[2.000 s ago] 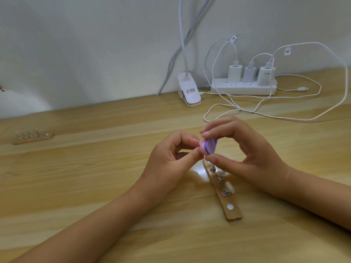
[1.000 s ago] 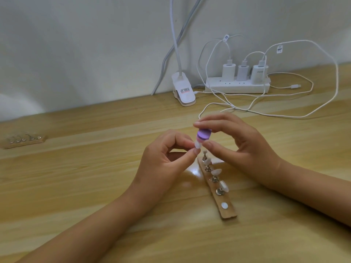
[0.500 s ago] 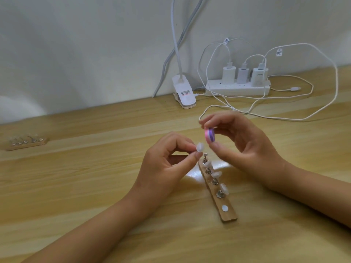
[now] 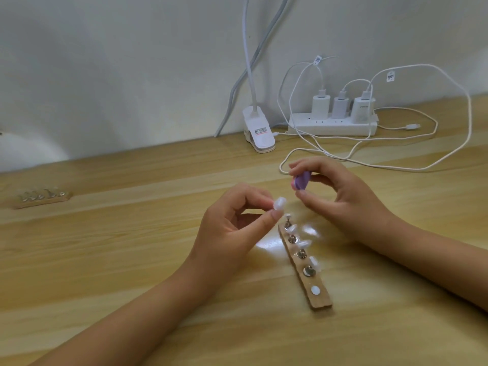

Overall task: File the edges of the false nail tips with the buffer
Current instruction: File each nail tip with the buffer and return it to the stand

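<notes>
Currently left hand (image 4: 232,228) pinches one tip (image 4: 280,203), right hand (image 4: 343,199) pinches one purple buffer (image 4: 301,180) near it, not touching; three tips on the five-post strip (image 4: 318,299) below; second strip (image 4: 42,198) far left too blurred to count.

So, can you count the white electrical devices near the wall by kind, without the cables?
Chargers: 3
Power strip: 1
Clip lamp: 1
Total: 5
</notes>
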Motion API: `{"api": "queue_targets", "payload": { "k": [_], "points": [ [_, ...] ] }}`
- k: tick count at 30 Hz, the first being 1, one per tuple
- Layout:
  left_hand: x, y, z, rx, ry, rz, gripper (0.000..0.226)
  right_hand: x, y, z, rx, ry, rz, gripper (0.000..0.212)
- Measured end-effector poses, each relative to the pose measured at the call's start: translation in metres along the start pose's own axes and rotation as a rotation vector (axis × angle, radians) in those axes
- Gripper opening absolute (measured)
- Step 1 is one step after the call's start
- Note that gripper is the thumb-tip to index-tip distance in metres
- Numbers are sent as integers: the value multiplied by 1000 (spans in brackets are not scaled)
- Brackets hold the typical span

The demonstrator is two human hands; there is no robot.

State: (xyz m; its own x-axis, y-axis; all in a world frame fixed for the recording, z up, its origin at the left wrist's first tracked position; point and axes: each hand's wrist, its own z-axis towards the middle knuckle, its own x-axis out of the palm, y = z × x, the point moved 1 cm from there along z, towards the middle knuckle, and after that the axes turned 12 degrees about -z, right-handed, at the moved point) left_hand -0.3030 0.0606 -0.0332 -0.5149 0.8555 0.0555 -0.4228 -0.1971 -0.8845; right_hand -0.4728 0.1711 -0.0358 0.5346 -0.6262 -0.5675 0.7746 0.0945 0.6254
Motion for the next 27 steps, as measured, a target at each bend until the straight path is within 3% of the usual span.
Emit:
{"api": "queue_targets", "payload": {
  "k": [3, 6, 11, 21, 23, 25, 27],
  "points": [
    [6, -10, -4, 208, 153, 204, 9, -5, -7, 5, 69, 66, -232, 30],
    [12, -14, -10, 292, 310, 348, 10, -7, -13, 6, 169, 166, -385, 30],
    [20, -6, -17, 294, 489, 469, 10, -5, -8, 1, 74, 154, -500, 36],
    [-1, -6, -7, 199, 582, 493, 9, -11, 5, 5, 61, 121, -538, 34],
    [-7, -6, -3, 181, 531, 487, 10, -25, 14, 10, 40, 238, -655, 29],
    [-13, -3, 3, 37, 365, 395, 13, -46, 25, 9, 45, 536, -771, 11],
    [-22, 1, 11, -194, 90, 142, 16, -60, 40, -5, 67, 880, -829, 38]
  ]
}}
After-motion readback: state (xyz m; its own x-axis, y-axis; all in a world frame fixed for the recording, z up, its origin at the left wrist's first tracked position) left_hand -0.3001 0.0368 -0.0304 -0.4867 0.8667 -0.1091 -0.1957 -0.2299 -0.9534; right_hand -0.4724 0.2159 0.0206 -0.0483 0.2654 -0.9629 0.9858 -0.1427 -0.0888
